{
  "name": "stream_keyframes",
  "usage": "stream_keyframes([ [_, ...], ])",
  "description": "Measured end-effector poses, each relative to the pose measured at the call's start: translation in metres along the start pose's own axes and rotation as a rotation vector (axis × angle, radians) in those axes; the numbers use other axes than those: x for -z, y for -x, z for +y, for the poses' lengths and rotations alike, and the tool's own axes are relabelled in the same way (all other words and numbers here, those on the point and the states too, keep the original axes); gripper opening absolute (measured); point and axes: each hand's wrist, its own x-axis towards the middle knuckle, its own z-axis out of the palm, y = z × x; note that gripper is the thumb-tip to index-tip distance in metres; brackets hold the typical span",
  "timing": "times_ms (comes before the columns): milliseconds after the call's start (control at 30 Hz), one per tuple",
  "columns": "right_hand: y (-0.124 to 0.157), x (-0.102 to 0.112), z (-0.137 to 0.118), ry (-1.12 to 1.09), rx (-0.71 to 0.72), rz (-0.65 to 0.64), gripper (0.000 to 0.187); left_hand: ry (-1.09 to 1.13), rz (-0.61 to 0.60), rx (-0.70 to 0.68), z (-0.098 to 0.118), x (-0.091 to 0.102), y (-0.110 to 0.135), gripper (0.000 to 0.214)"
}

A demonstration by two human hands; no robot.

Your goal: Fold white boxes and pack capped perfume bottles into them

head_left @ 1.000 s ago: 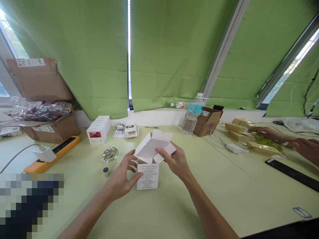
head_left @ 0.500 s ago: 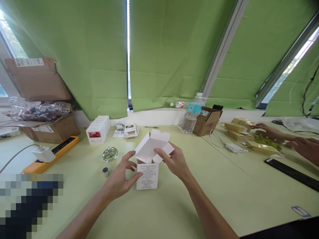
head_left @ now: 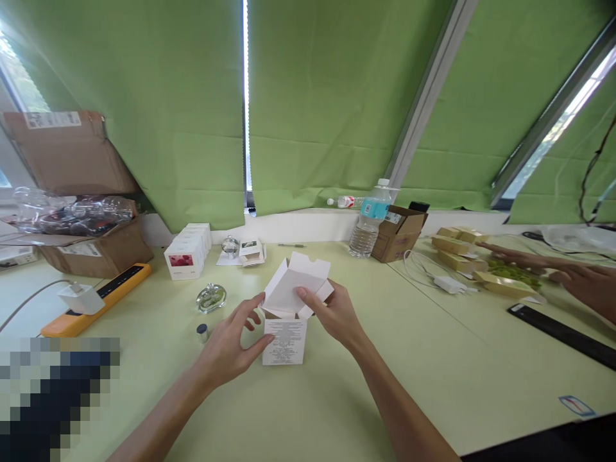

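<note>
Head view: white printed carton (head_left: 285, 341) stands between the hands, left hand (head_left: 225, 351) fingers spread wide against it, right hand (head_left: 335, 314) narrowly pinching a flap (head_left: 312, 273). Risk: excess pressure could crease the flap; a careless sweep could knock the glass perfume bottle (head_left: 210, 298) at ten o'clock.

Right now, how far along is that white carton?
Done: the white carton stands erected and upright, printed panel toward the person. In hand: the right hand pinches its top flaps, and the left hand rests against its side. Left: the flaps stand open, and the glass perfume bottle and small metal-capped vial sit outside it.
</note>
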Motion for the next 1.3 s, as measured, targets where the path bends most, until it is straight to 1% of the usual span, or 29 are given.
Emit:
stream_keyframes([
  [267, 0.0008, -0.0029, -0.0018, -0.052, -0.041, -0.033, 0.031, 0.026, 0.034, -0.076, -0.0006, -0.0045, 0.0004, 0.056],
  [400, 0.0011, -0.0037, -0.0016, -0.081, -0.085, -0.041, 0.033, 0.066, 0.013, -0.111, 0.0018, -0.0063, 0.0003, 0.053],
  [500, 0.0021, -0.0042, -0.002, -0.095, -0.094, -0.037, 0.033, 0.064, -0.007, -0.123, 0.0033, -0.0062, 0.0004, 0.046],
  [600, 0.0028, -0.005, -0.0027, -0.124, -0.088, -0.06, 0.034, 0.014, 0.007, -0.14, 0.004, -0.0053, 0.0003, 0.041],
  [700, 0.0032, -0.0059, -0.0025, -0.119, -0.084, -0.074, 0.033, -0.055, 0.051, -0.187, 0.0037, -0.0049, -0.0003, 0.04],
  [900, 0.0048, -0.0076, -0.0003, -0.051, -0.029, -0.014, 0.038, -0.107, 0.098, -0.246, 0.0026, -0.0062, -0.0014, 0.038],
  [1100, 0.0051, -0.0088, -0.0007, 0.014, 0.005, -0.006, 0.04, -0.134, 0.112, -0.264, 0.0017, -0.0061, -0.0018, 0.038],
  [1300, 0.0053, -0.0103, -0.0044, 0.04, 0.053, 0.014, 0.044, -0.187, 0.123, -0.319, 0.0007, -0.0051, -0.0027, 0.036],
])
